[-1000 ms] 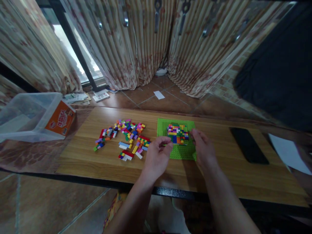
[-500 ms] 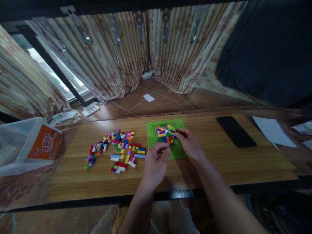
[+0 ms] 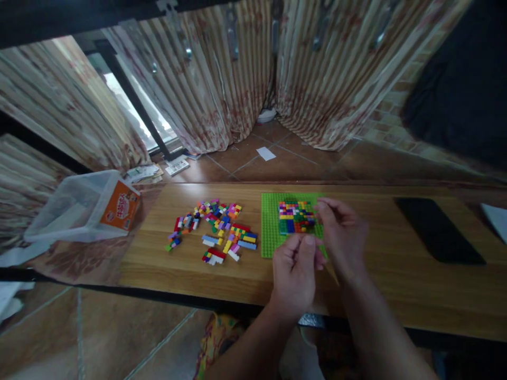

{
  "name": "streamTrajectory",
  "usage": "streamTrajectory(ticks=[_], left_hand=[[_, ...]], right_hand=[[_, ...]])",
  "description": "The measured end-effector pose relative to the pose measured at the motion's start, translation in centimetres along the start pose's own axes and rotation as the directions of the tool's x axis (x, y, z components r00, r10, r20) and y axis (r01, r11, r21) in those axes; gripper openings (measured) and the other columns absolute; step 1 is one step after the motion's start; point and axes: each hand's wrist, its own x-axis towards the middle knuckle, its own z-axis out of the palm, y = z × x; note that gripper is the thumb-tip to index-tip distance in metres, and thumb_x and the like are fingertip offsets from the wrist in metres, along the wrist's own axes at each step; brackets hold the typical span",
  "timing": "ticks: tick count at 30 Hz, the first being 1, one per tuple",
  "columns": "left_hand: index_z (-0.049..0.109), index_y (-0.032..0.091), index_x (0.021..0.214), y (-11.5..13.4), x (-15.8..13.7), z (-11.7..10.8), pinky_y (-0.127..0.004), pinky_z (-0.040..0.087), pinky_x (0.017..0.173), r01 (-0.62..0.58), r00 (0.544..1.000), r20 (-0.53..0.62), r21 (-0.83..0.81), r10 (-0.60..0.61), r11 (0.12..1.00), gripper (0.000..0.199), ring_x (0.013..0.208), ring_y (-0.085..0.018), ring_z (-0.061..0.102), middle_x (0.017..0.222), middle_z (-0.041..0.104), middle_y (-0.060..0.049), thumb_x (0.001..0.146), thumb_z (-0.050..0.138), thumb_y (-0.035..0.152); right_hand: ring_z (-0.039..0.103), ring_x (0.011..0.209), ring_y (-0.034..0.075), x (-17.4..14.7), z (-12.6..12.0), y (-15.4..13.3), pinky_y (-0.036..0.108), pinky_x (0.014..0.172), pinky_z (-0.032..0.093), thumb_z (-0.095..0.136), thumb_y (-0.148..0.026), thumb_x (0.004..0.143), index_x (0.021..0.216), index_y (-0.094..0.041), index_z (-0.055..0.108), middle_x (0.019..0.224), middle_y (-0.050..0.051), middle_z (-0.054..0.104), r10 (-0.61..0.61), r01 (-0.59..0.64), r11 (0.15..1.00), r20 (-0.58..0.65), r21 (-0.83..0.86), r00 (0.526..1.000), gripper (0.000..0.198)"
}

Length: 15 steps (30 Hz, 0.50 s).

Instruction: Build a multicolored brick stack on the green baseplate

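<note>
A green studded baseplate (image 3: 270, 244) lies on the wooden table, carrying a block of many-coloured toy bricks (image 3: 296, 216). Just in front of the block's near right side is my left hand (image 3: 295, 272), closed with its fingers curled and thumb on top. Whatever it holds is hidden. My right hand (image 3: 344, 235) is closed in a pinch at the plate's right edge, its fingertips close beside the block; I cannot make out anything between them. Left of the plate, loose toy bricks (image 3: 214, 211) are spread in a pile, some joined into short strips.
A clear plastic box (image 3: 89, 203) with an orange label stands beyond the table's left end. A black flat slab (image 3: 438, 229), perhaps a phone, rests on the wooden table (image 3: 158, 274) at right. Curtains (image 3: 233, 84) hang behind, with a paper (image 3: 265, 153) on the floor.
The camera view has turned left and tilted. My left hand has moved right across the plate's front, closer to my right hand. My right fingertips have drawn slightly away from the block.
</note>
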Motion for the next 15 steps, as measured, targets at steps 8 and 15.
streamTrajectory(ticks=[8, 15], left_hand=[[0.061, 0.015, 0.082, 1.0, -1.9, -1.2, -0.027, 0.047, 0.064, -0.657, 0.731, 0.106, 0.378, 0.674, 0.652, 0.014, 0.064, -0.014, 0.059, 0.068, 0.063, -0.003, 0.088, 0.048, 0.016], [0.063, 0.011, 0.082, 1.5, -2.3, -1.3, -0.025, 0.048, 0.058, -0.684, 0.724, 0.186, 0.317, 0.665, 0.657, 0.017, 0.056, -0.012, 0.058, 0.063, 0.064, -0.004, 0.088, 0.048, 0.016]], right_hand=[[0.059, 0.059, 0.015, -4.8, 4.0, -1.1, 0.026, 0.051, 0.046, 0.062, -0.035, 0.084, 0.089, -0.022, 0.071, 0.069, 0.001, 0.066, -0.149, 0.082, 0.984, 0.491, 0.157, 0.858, 0.016], [0.063, 0.072, 0.016, -8.0, 6.5, -0.5, 0.027, 0.062, 0.05, 0.056, -0.019, 0.085, 0.084, -0.024, 0.071, 0.08, 0.004, 0.068, -0.388, 0.39, 0.91, 0.625, 0.142, 0.678, 0.015]])
